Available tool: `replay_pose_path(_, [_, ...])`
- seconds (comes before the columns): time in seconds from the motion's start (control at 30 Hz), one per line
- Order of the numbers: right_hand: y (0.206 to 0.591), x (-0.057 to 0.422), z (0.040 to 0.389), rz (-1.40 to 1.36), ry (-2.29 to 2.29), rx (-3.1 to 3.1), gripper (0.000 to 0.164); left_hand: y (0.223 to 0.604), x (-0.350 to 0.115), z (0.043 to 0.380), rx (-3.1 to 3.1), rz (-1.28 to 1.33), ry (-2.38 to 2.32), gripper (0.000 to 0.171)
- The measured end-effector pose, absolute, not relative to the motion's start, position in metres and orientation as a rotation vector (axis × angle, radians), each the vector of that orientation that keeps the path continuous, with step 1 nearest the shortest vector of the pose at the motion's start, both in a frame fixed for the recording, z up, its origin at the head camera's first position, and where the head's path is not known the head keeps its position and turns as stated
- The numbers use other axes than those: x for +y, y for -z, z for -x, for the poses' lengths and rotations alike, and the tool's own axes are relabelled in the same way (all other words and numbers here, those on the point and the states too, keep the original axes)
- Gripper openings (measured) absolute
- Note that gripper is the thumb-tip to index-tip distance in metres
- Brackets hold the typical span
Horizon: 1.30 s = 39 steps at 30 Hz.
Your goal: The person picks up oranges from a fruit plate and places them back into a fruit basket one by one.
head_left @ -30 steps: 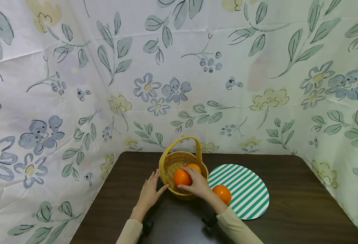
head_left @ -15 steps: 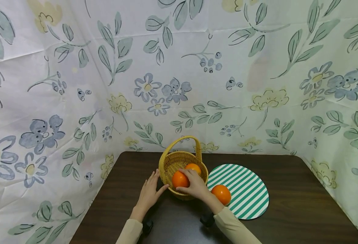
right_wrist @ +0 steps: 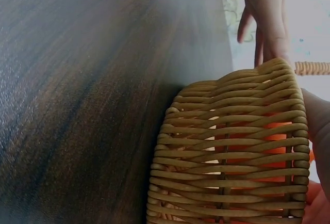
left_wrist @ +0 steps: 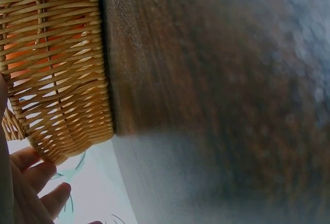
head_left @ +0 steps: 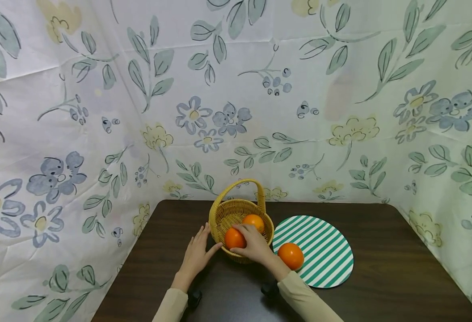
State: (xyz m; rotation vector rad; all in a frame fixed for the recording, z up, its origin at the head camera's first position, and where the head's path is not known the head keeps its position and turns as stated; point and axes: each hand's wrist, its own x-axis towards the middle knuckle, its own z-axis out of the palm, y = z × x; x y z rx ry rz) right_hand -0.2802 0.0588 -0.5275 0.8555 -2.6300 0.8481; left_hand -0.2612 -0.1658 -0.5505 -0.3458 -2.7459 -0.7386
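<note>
A yellow wicker basket (head_left: pixel 236 207) with a tall arched handle stands toward the back of the table. My left hand (head_left: pixel 195 257) rests along its left side, fingers extended and thumb at the front rim. In the left wrist view, fingertips (left_wrist: pixel 41 175) lie beside the woven wall. My right hand (head_left: pixel 256 246) reaches over the near right rim and holds an orange (head_left: pixel 233 238) inside the basket, between thumb and fingers. Behind it in the basket sits a second orange (head_left: pixel 254 222), partly covered by the right hand. Through the weave, orange colour (right_wrist: pixel 258 146) shows in the right wrist view.
Right of the basket lies a round green-and-white striped mat (head_left: pixel 328 250). A third orange (head_left: pixel 291 256) sits at its left edge, close to the right forearm. The dark wooden table (head_left: pixel 401 264) is backed by a floral cloth (head_left: pixel 228 80).
My right hand has shifted slightly left with the orange, deeper toward the basket's front left. More of the second orange shows. The left hand stays in place.
</note>
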Motion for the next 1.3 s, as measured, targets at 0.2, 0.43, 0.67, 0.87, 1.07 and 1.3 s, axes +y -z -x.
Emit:
replay_pose_path(0.2, [0.526,0.057,0.281,-0.869,-0.807,-2.645,0.069,0.549,-0.166,0.26,-2.748,0.338,0.751,0.081])
replay_pose_path(0.43, [0.526,0.058,0.281,-0.852,-0.829,-2.661,0.063,0.548,-0.165,0.26,-2.765,0.334,0.773,0.081])
replay_pose_path(0.67, [0.526,0.061,0.283,-0.86,-0.872,-2.627,0.06,0.548,-0.166,0.26,-2.782,0.317,0.77,0.081])
replay_pose_path(0.87, [0.526,0.066,0.281,-0.844,-0.904,-2.61,0.059,0.549,-0.167,0.261,-2.796,0.311,0.792,0.08])
replay_pose_path(1.07, [0.525,0.07,0.281,-0.85,-0.915,-2.6,0.058,0.55,-0.168,0.262,-2.799,0.315,0.791,0.081])
replay_pose_path(1.3, [0.519,0.078,0.278,-0.843,-0.941,-2.599,0.057,0.551,-0.168,0.263,-2.806,0.313,0.801,0.082])
